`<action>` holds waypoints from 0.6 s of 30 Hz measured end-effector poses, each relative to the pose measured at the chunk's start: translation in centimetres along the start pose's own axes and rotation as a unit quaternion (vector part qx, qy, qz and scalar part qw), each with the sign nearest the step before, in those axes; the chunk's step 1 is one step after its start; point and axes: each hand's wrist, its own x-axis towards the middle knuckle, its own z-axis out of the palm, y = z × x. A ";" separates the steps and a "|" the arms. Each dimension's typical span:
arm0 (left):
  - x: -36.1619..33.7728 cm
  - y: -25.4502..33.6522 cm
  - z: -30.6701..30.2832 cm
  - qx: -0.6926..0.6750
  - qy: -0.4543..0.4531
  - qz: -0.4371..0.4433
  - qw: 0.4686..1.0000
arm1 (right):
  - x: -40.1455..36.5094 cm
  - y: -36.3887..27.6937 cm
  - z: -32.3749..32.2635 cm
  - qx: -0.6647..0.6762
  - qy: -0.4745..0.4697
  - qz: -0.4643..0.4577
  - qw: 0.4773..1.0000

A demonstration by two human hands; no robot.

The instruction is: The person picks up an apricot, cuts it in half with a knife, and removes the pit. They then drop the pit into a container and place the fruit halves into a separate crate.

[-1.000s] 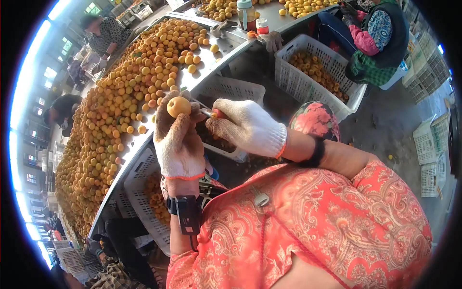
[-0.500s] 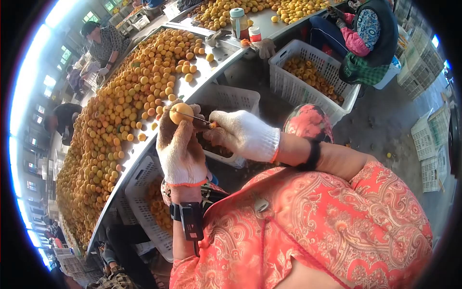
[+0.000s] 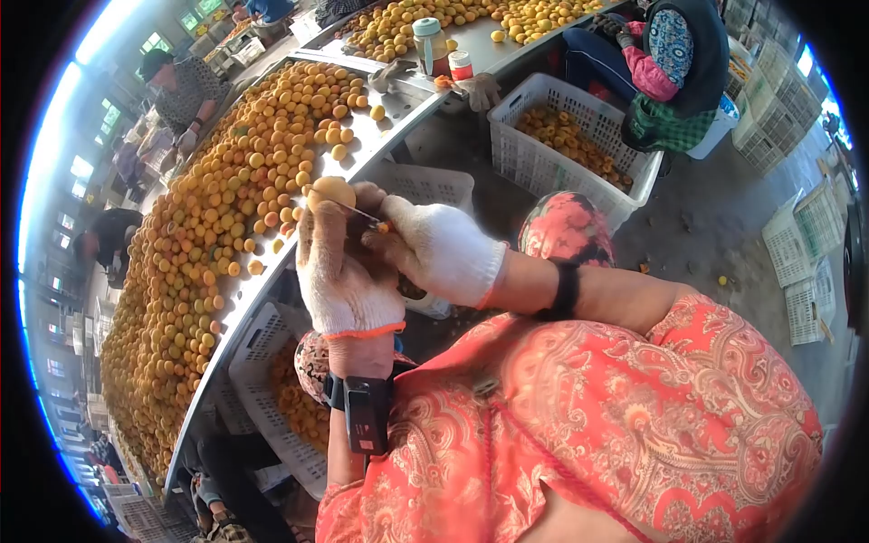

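Observation:
My left hand (image 3: 348, 285), in a white work glove with an orange-edged cuff, grips a whole-looking apricot (image 3: 332, 191) at its fingertips. My right hand (image 3: 453, 249), gloved alike, is closed around a small knife (image 3: 363, 214) with a thin blade and a bit of orange at its handle. The blade lies against the lower side of the fruit, between the two hands. Both gloves are stained brown at the fingers. A heap of apricots (image 3: 195, 249) covers the metal table (image 3: 272, 267) just left of my hands.
A white crate (image 3: 434, 184) stands partly hidden behind my hands. Crates holding apricot pieces stand at lower left (image 3: 262, 362) and upper right (image 3: 579, 185). A jar (image 3: 431, 47) and a red-and-white container (image 3: 460, 65) sit on the table. Co-workers sit at right and stand across the table.
My left hand has turned slightly, with the apricot shifting up and left against the blade. The whole view has moved a little, so the surroundings appear further left.

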 end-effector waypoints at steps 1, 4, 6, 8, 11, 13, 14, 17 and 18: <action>0.4 -0.6 -1.2 -0.019 -0.003 -0.046 0.999 | 0.1 0.5 0.4 -0.019 0.017 -0.019 1.000; 0.5 -1.2 -1.0 -0.036 -0.017 -0.086 0.996 | -0.1 1.5 0.9 -0.059 0.057 -0.054 0.995; 0.9 -1.3 -1.1 -0.018 -0.028 -0.073 0.997 | -0.3 1.8 0.9 -0.079 0.080 -0.068 0.991; 1.0 -1.4 -0.7 0.061 -0.004 -0.031 0.998 | -0.1 2.0 0.8 -0.102 0.045 -0.038 0.993; 0.4 -1.2 1.3 0.051 -0.021 0.057 0.997 | -0.1 1.2 0.1 -0.093 0.019 -0.005 0.995; 1.0 -1.4 0.0 0.034 -0.040 0.007 0.999 | 0.0 1.0 0.1 -0.080 0.032 -0.008 0.996; 1.5 -1.8 -1.3 0.013 -0.018 -0.029 0.999 | -0.2 1.0 0.2 -0.064 0.044 -0.005 0.997; 1.1 -2.5 -0.4 -0.006 0.050 -0.055 0.997 | -0.1 2.3 1.0 -0.081 0.063 -0.039 0.994; 1.0 -2.4 -0.4 -0.006 0.049 -0.055 0.997 | -0.3 2.1 0.9 -0.081 0.063 -0.040 0.994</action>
